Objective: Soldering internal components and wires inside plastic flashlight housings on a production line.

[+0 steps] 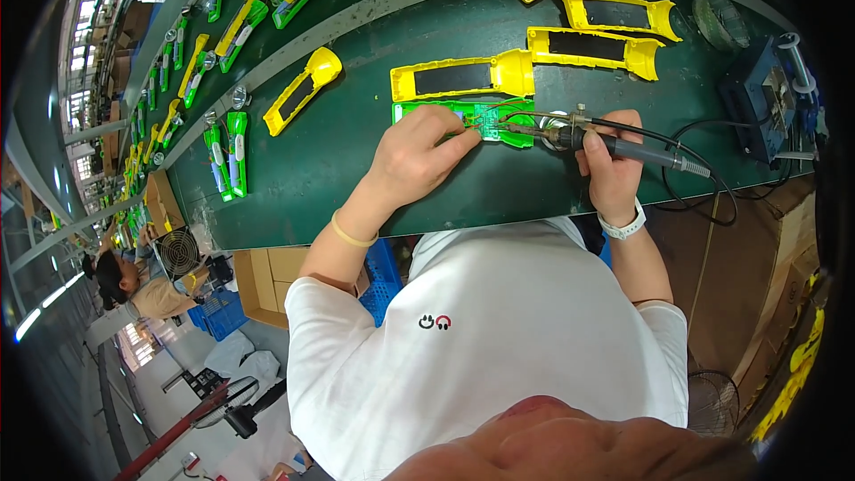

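My right hand [614, 165] grips a black-handled soldering iron [637, 150] with a thin metal feed tube along it. The iron's tip points left, at a small green circuit board [491, 121] in an open green plastic housing [520, 137]. Thin red wires [485, 107] run over the board. My left hand [414, 158] rests over the housing's near left side, fingertips pinched at the board's left edge; what they hold is hidden. A round silvery lamp reflector [554, 125] sits at the housing's right end, partly behind the iron. Just beyond the housing lies a yellow cover half [454, 78] with a dark panel.
More yellow covers [614, 13] are piled at the far right, and one lies alone [303, 91] at left. Two green housings [226, 156] stand left of it. A blue soldering station [753, 93] with cables occupies the right edge. Beyond a metal rail [356, 13] lie several lamp assemblies.
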